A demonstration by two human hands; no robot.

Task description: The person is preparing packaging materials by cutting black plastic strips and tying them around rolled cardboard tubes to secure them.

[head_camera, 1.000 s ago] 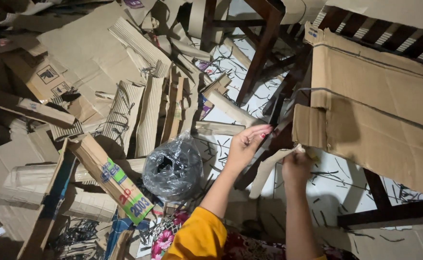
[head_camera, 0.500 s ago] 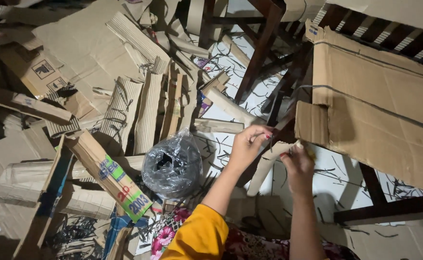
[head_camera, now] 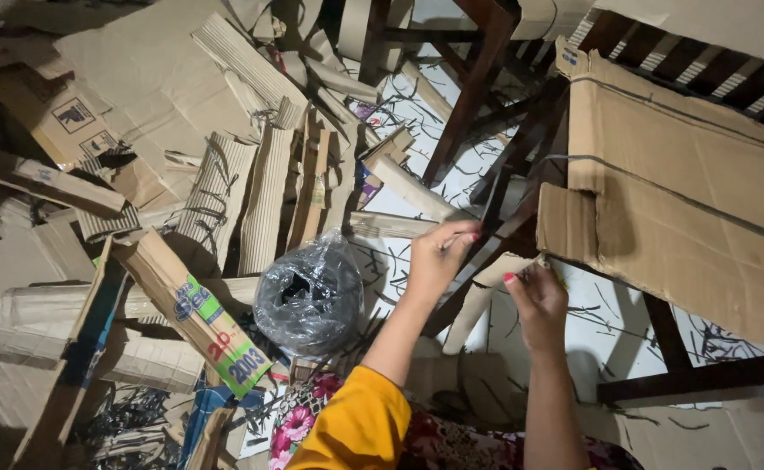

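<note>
Both hands busy: left hand (head_camera: pixel 438 257) pinching black string (head_camera: pixel 495 187), right hand (head_camera: pixel 534 300) gripping cardboard bundle (head_camera: pixel 678 209); tying looks barely started.

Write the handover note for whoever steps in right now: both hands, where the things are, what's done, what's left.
Left hand: raised, fingertips pinched on a thin dark strand beside the wooden chair frame; whether the grip is firm cannot be told.
Right hand: at the lower left corner flap of the large cardboard sheet, fingers closed on its edge by a rolled cardboard piece.
Things: dark strands already run across the large sheet. A spool of dark shiny twine sits on the floor left of the arms, among cardboard strips.
Done: strands laid over the sheet.
Left: strand in the left hand is not yet secured.
</note>
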